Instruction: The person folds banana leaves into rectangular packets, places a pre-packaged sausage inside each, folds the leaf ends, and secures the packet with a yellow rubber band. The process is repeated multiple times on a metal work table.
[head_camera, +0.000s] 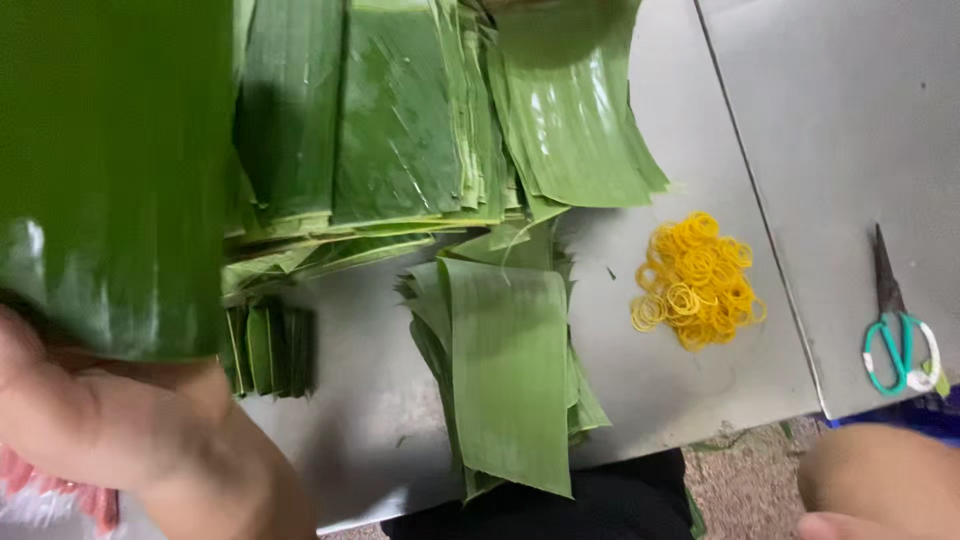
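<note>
Left hand (110, 420) grip clamped on broad green banana leaf (110, 170); right hand (880, 485) grip unclear, below yellow rubber-band heap (697, 280).

Left hand (110, 430) blurred, cut by left and bottom edges; its fingertips hidden behind the blurred leaf (110, 170), itself cut by top and left edges. Right hand (880, 485) only partly in frame at bottom right, grip unclear. Leaf stacks (400, 110) cut by top edge. Pink thing (60, 495) under left hand unidentifiable.
</note>
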